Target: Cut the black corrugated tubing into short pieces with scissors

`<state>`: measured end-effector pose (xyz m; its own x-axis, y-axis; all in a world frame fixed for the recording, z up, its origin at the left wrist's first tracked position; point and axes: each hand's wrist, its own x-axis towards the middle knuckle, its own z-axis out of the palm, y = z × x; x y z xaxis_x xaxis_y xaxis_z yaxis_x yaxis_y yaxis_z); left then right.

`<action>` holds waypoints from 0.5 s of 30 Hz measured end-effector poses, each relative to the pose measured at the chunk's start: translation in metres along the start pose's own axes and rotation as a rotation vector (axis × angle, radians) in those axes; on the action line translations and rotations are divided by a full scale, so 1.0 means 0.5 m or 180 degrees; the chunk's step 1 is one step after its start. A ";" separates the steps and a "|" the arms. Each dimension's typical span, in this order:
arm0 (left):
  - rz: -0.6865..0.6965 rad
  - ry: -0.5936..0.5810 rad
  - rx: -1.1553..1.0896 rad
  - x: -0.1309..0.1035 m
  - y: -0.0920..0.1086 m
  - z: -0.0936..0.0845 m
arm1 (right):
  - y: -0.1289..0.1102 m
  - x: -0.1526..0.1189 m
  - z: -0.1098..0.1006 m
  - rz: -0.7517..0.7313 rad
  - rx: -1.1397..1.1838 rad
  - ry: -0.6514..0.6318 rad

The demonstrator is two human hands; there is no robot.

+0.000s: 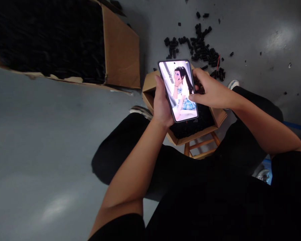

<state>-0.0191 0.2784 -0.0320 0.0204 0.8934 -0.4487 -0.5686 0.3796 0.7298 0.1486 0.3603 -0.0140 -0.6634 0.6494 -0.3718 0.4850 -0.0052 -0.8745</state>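
Centrally, a lit, dark-rimmed rectangular smartphone is held over an open brown cardboard box, top edge unobstructed. Its left edge is grasped by the left hand; the right hand is half open, thumb over the right edge, contact unclear. Beyond, small black cylinders are scattered across open grey floor.

Workshop, smooth grey floor, carton full of black parts, loose pieces scattered
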 end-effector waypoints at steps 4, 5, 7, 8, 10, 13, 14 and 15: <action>0.0028 0.0014 -0.0151 0.004 -0.008 -0.010 | 0.003 -0.002 0.002 -0.0046 0.0079 -0.0080; 0.0044 0.0022 -0.0173 0.006 -0.010 -0.012 | 0.005 -0.003 0.005 -0.0062 0.0117 -0.0118; 0.0087 0.0063 -0.0176 0.008 -0.012 -0.015 | 0.008 -0.007 0.012 -0.0107 0.0155 -0.0179; 0.0109 0.0090 -0.0162 0.009 -0.012 -0.016 | 0.010 -0.008 0.018 -0.0142 0.0139 -0.0189; 0.0151 0.0150 -0.0114 0.009 -0.009 -0.014 | 0.014 -0.010 0.030 -0.0231 0.0058 -0.0152; 0.0251 0.0259 -0.0057 0.005 -0.003 -0.009 | 0.017 -0.008 0.042 -0.0297 -0.0022 0.0004; 0.0263 0.0267 -0.0045 0.003 -0.001 -0.008 | 0.016 -0.007 0.042 -0.0275 -0.0012 0.0059; 0.0250 0.0256 -0.0031 0.001 0.000 -0.007 | 0.014 -0.005 0.039 -0.0239 0.0009 0.0100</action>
<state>-0.0221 0.2782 -0.0342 -0.0904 0.8980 -0.4306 -0.5737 0.3065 0.7596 0.1424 0.3436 -0.0253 -0.6797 0.6715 -0.2951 0.4329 0.0424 -0.9005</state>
